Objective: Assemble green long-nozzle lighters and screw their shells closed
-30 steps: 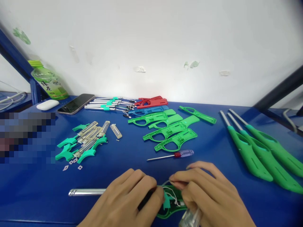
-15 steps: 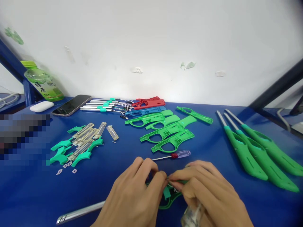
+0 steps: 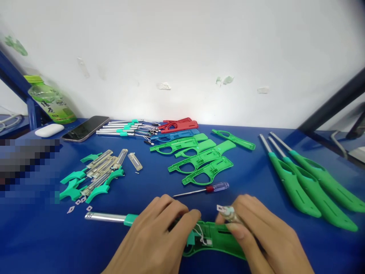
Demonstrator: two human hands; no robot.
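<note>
My left hand point(image 3: 154, 238) is closed on a green lighter shell half point(image 3: 225, 245) lying with its inside upward. A metal lighter tube point(image 3: 107, 217) with a teal collar sticks out to the left of that hand. White wires and a teal trigger point(image 3: 191, 239) show in the shell just right of my left fingers. My right hand point(image 3: 265, 232) pinches a clear lighter fuel tank point(image 3: 233, 215) over the shell's right part; a small pale tab sits at the tank's end. My fingers hide part of the shell and most of the tank.
A screwdriver point(image 3: 213, 188) lies beyond my hands, before several green shell halves point(image 3: 211, 169). Three assembled lighters point(image 3: 313, 186) lie right. Left are fuel tanks point(image 3: 99, 163), teal triggers point(image 3: 71, 190) and small tabs point(image 3: 82, 199). Behind are metal tubes point(image 3: 119, 131), a phone point(image 3: 85, 128) and a bottle point(image 3: 51, 101).
My right hand has drawn away from my left fingers and tilted the fuel tank up into view. The shell and metal tube have swung level, showing the wires and the shell's right part.
</note>
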